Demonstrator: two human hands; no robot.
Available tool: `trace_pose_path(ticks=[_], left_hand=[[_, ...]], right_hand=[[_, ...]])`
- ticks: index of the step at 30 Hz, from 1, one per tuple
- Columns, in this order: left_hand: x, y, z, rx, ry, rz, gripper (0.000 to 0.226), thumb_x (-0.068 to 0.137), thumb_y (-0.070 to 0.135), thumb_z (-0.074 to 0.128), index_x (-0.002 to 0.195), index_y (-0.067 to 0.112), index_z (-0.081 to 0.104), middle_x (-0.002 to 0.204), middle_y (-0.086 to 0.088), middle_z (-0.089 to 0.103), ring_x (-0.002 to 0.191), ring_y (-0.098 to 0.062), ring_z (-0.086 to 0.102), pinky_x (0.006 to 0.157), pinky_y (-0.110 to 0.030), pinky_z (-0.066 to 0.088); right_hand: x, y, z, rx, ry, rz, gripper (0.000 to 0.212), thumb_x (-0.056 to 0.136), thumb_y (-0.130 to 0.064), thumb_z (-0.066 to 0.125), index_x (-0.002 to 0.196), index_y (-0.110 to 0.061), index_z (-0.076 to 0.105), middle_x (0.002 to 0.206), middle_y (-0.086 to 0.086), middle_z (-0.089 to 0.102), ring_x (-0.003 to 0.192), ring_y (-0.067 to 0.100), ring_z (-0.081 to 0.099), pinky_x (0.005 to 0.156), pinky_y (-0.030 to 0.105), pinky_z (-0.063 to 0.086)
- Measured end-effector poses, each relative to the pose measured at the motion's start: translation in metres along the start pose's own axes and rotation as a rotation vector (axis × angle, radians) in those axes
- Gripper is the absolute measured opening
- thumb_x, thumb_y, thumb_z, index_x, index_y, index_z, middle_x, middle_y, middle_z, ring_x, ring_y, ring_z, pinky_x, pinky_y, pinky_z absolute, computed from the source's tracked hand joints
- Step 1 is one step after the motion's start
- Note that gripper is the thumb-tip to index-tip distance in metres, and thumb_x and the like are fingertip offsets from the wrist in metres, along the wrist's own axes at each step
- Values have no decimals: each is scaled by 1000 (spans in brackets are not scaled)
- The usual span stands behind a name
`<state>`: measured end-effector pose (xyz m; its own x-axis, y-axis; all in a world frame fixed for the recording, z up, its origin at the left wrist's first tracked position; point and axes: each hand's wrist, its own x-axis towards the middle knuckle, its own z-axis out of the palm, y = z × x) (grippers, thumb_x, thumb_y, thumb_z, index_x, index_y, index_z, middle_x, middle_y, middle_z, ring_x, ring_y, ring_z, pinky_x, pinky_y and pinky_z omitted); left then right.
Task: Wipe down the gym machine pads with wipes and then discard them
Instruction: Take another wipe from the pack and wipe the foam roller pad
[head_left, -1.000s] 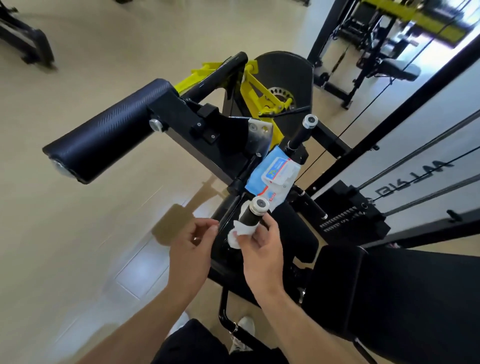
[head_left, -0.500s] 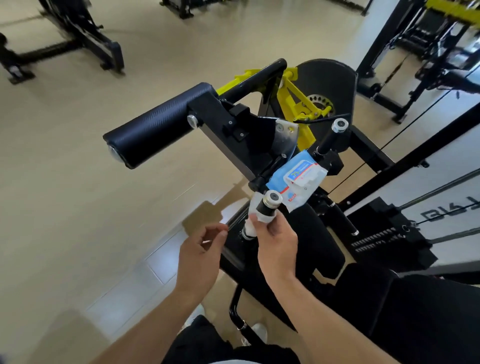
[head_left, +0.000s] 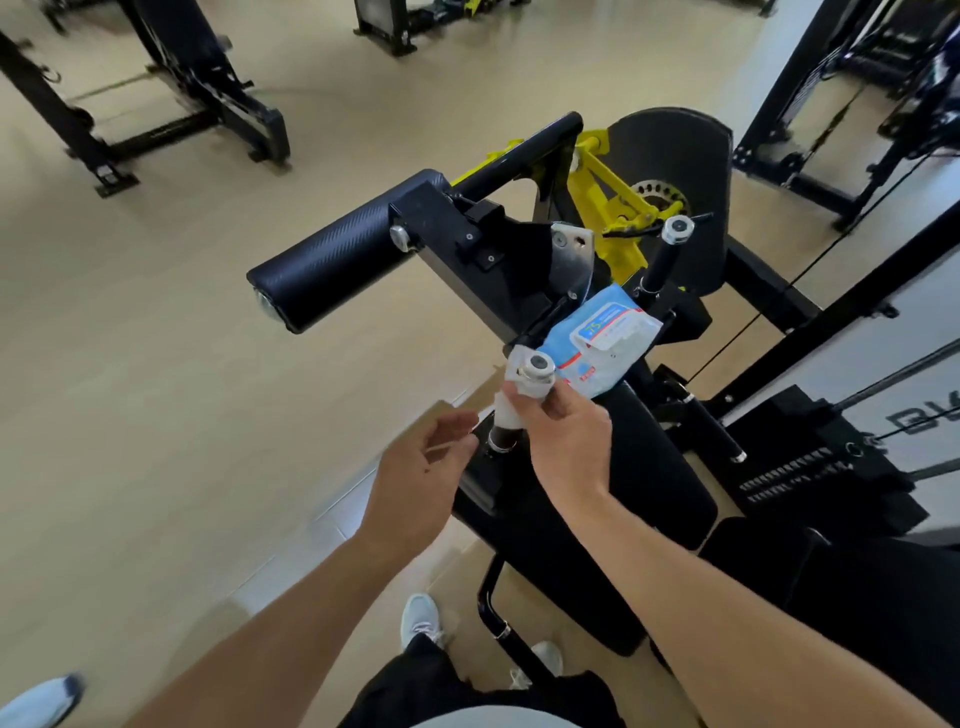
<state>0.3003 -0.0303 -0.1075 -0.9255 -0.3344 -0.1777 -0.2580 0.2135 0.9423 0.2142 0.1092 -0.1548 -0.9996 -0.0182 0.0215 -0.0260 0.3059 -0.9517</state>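
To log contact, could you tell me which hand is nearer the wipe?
Right. The right hand grips the wipe around the handle; the left hand hangs open just beside it, not touching.

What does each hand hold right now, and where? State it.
The right hand pinches a white wipe wrapped around the near handle, just below its end cap. The left hand holds nothing.
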Motion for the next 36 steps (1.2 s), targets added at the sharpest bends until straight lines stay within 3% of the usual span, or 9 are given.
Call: trace_pose_path(ticks=[3, 7, 11, 15, 24, 27, 31, 33, 36], left_hand=[[1, 1, -2, 4, 45, 19, 19, 98, 15, 65, 109, 29, 72, 105, 20, 74, 94, 8, 67, 76, -1, 43], [-10, -5, 10, 3, 66, -23, 19, 97, 17, 65, 104, 34, 72, 100, 23, 74, 92, 8, 66, 73, -1, 42], [-18, -15, 12, 36, 21, -48, 20, 98, 19, 64, 104, 37, 71, 99, 27, 73, 92, 8, 67, 75, -1, 43], [-16, -19, 3, 53, 36, -50, 18, 99, 21, 64, 106, 35, 72, 100, 26, 74, 92, 9, 67, 73, -1, 43], [-19, -26, 5, 18, -20, -76, 18, 98, 17, 65, 98, 32, 73, 91, 24, 75, 87, 8, 67, 73, 0, 42], [-16, -26, 6, 5, -46, -63, 16, 98, 19, 66, 98, 32, 74, 91, 21, 76, 89, 6, 68, 74, -1, 43], [-10, -26, 4, -20, -63, -64, 13, 97, 23, 66, 96, 33, 74, 91, 17, 76, 86, -1, 69, 72, -7, 47], [-10, -26, 5, -39, -60, -61, 14, 97, 22, 66, 96, 33, 74, 90, 17, 76, 87, -1, 69, 73, -8, 46], [-9, -26, 7, -44, -65, -53, 17, 96, 18, 66, 93, 33, 74, 86, 16, 76, 82, 1, 68, 71, -4, 44]], right_hand=[[11, -13, -9, 8, -19, -59, 31, 80, -76, 67, 95, -48, 72, 89, -22, 75, 87, -2, 71, 73, 10, 51], [-17, 22, 10, -186, -97, 79, 25, 85, -50, 76, 91, -26, 73, 79, -16, 73, 76, -3, 66, 72, 23, 52], [-13, 18, 15, -208, -14, 80, 25, 84, -50, 76, 77, -28, 67, 66, -22, 66, 71, -12, 63, 65, 19, 45], [8, -16, 1, -74, 73, 5, 21, 76, -61, 70, 79, -40, 69, 84, -26, 73, 83, -4, 69, 71, 9, 51], [-13, 11, 34, -186, 57, 163, 19, 83, -37, 79, 88, -22, 70, 80, -13, 70, 79, 6, 65, 87, 33, 56], [0, -7, 26, -176, 113, 111, 18, 81, -36, 78, 73, -29, 63, 65, -17, 65, 68, -1, 62, 74, 20, 51], [19, -33, 11, -81, 191, -21, 13, 76, -43, 71, 70, -39, 60, 77, -32, 65, 76, -10, 61, 59, 3, 41], [11, -22, 16, -104, 201, -26, 16, 78, -41, 73, 71, -37, 59, 74, -28, 66, 73, -7, 61, 60, 7, 43], [-6, 9, 35, -175, 86, 162, 12, 81, -31, 79, 82, -25, 69, 73, -14, 70, 75, 4, 68, 80, 31, 57]])
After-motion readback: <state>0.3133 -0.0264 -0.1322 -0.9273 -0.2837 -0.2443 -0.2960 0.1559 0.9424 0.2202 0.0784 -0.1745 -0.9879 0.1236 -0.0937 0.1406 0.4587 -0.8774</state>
